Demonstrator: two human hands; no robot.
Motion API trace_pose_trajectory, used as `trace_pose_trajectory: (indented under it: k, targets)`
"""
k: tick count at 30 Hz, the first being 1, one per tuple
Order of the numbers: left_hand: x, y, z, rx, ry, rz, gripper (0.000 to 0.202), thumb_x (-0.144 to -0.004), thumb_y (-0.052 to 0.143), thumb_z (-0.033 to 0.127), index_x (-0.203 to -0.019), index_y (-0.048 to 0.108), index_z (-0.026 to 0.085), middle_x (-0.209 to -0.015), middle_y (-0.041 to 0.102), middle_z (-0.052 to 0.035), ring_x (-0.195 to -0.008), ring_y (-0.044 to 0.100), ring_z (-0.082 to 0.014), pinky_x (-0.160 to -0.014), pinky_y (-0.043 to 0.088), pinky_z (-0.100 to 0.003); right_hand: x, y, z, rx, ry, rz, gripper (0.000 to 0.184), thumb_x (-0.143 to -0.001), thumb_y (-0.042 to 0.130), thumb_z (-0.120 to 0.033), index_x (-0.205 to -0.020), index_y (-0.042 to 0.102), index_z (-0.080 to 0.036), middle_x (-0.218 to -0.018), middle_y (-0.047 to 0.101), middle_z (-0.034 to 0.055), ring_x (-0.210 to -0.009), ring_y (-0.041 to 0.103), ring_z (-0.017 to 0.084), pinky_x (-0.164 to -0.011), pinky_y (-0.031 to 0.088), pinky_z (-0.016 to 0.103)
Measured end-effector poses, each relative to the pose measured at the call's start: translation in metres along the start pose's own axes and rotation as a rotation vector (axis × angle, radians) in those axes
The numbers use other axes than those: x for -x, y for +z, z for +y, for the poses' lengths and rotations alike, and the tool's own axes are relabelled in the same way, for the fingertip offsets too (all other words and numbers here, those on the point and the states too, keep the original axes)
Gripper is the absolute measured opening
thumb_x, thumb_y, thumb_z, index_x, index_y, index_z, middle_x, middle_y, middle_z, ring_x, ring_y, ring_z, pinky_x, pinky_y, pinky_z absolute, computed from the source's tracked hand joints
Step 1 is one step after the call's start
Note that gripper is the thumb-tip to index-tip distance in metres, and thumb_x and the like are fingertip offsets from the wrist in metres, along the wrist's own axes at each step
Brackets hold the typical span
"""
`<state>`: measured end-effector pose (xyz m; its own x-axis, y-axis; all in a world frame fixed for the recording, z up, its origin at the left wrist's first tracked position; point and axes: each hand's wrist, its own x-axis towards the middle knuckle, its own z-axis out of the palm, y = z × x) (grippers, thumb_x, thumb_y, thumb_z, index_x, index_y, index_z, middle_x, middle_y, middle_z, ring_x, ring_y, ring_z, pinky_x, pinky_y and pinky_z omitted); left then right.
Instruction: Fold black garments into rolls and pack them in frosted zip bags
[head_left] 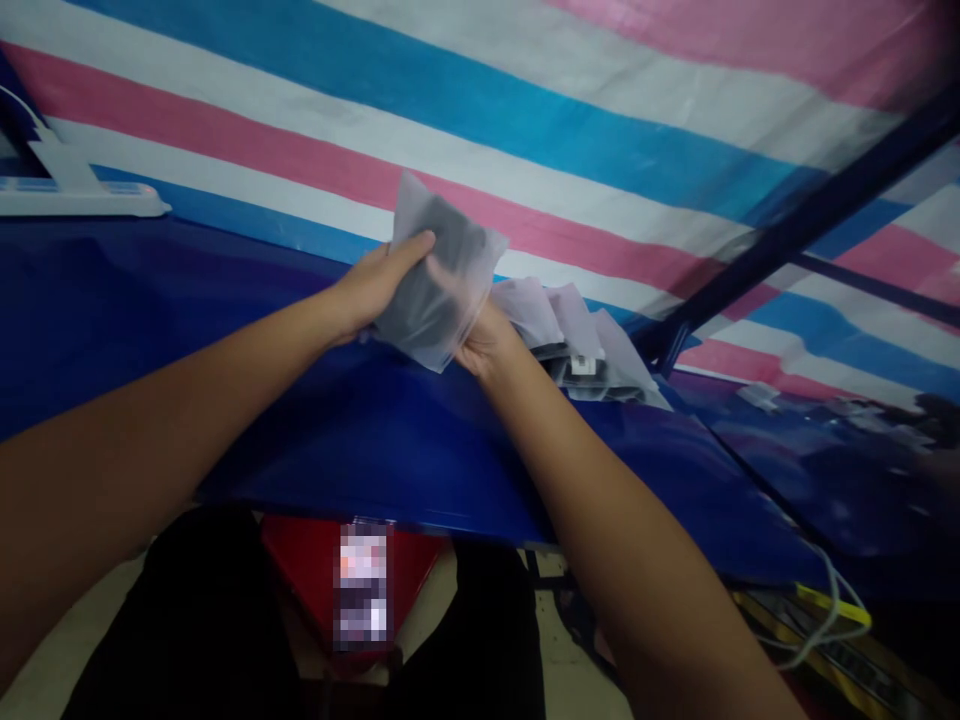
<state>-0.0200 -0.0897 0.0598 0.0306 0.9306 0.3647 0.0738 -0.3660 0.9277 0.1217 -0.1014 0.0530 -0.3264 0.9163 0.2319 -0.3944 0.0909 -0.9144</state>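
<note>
Both of my hands hold one frosted plastic bag with a dark item inside, lifted a little above the blue table. My left hand grips its left side, thumb laid over the top. My right hand is under the bag's lower right corner, fingers closed on it and mostly hidden by the bag. Just right of my hands lies a small pile of similar bagged dark items on the table.
A white power strip lies at the far left of the table. A pink, blue and white striped sheet hangs behind. A dark metal bar slants down at the right. Cables hang past the table's front right edge.
</note>
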Motion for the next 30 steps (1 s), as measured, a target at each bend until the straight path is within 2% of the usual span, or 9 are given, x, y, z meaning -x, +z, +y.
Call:
trace_pose_trajectory:
  k: [2,7,11,16,19,21,24,27,30]
  targets:
    - [-0.004,0.002,-0.009,0.095,-0.083,-0.1,0.057,-0.096,0.061,0.072,-0.122,0.071,0.023,-0.117,0.081,-0.0102,-0.113,0.075,-0.0282,-0.093,0.059,-0.039,0.001,0.001,0.0,0.014,-0.018,0.003,0.026,-0.085,0.084,-0.04,-0.104,0.072,-0.027,-0.099,0.08,0.0042,-0.109,0.077,0.027,-0.09,0.069,0.041]
    - [-0.006,-0.002,-0.01,0.044,-0.075,-0.073,0.048,-0.095,0.068,0.066,-0.115,0.074,0.023,-0.116,0.082,-0.0097,-0.109,0.075,-0.0263,-0.09,0.057,-0.037,0.005,-0.002,-0.006,0.061,0.012,-0.022,0.014,-0.091,0.076,-0.035,-0.103,0.073,-0.028,-0.096,0.08,0.003,-0.104,0.078,0.026,-0.09,0.069,0.042]
    - [-0.004,-0.003,-0.01,0.015,-0.016,-0.006,0.041,-0.098,0.067,0.06,-0.114,0.075,0.023,-0.118,0.081,-0.0066,-0.11,0.073,-0.0232,-0.09,0.055,-0.035,0.008,-0.007,-0.011,0.216,0.055,-0.033,0.028,-0.081,0.088,-0.041,-0.103,0.074,-0.029,-0.096,0.08,0.0022,-0.106,0.077,0.025,-0.096,0.067,0.042]
    - [-0.003,-0.003,-0.012,-0.073,0.041,0.08,0.051,-0.097,0.059,0.072,-0.106,0.075,0.025,-0.099,0.08,-0.0023,-0.106,0.068,-0.023,-0.086,0.052,-0.035,0.011,-0.013,-0.015,0.371,0.038,-0.047,0.036,-0.075,0.093,-0.051,-0.101,0.076,-0.031,-0.105,0.082,0.0017,-0.113,0.075,0.026,-0.102,0.064,0.043]
    - [-0.007,-0.008,-0.008,-0.156,0.038,0.205,0.055,-0.099,0.05,0.075,-0.101,0.074,0.026,-0.091,0.078,0.0003,-0.102,0.063,-0.0195,-0.084,0.049,-0.034,0.014,-0.009,-0.017,0.374,0.057,-0.086,0.035,-0.075,0.095,-0.046,-0.102,0.078,-0.031,-0.108,0.082,0.0014,-0.116,0.075,0.027,-0.104,0.064,0.045]
    - [-0.01,-0.012,-0.005,-0.197,0.021,0.223,0.058,-0.1,0.046,0.077,-0.106,0.074,0.026,-0.089,0.078,0.0016,-0.104,0.062,-0.0188,-0.086,0.049,-0.034,0.017,-0.005,-0.019,0.372,0.065,-0.094,0.039,-0.072,0.099,-0.038,-0.104,0.079,-0.031,-0.109,0.082,0.0006,-0.117,0.075,0.027,-0.105,0.064,0.046]
    - [-0.014,-0.015,-0.004,-0.152,0.005,0.167,0.06,-0.098,0.046,0.079,-0.109,0.075,0.027,-0.097,0.082,0.0,-0.106,0.068,-0.0208,-0.09,0.052,-0.036,0.02,-0.002,-0.02,0.411,0.086,-0.082,0.047,-0.07,0.101,-0.028,-0.111,0.08,-0.032,-0.111,0.083,0.0001,-0.117,0.075,0.028,-0.104,0.066,0.046]
    - [-0.016,-0.014,-0.007,-0.048,-0.036,0.145,0.057,-0.098,0.049,0.076,-0.104,0.076,0.027,-0.111,0.082,-0.0047,-0.103,0.074,-0.0229,-0.085,0.057,-0.036,0.021,-0.001,-0.017,0.439,0.093,-0.074,0.046,-0.077,0.097,-0.034,-0.119,0.079,-0.034,-0.114,0.083,0.0012,-0.12,0.074,0.03,-0.102,0.067,0.046]
    - [-0.013,-0.008,-0.009,-0.025,-0.043,0.154,0.05,-0.1,0.05,0.072,-0.106,0.074,0.028,-0.114,0.081,-0.0055,-0.105,0.076,-0.0245,-0.083,0.059,-0.035,0.018,-0.002,-0.011,0.44,0.051,-0.058,0.044,-0.08,0.093,-0.041,-0.121,0.078,-0.035,-0.118,0.082,0.0007,-0.127,0.071,0.029,-0.104,0.065,0.046]
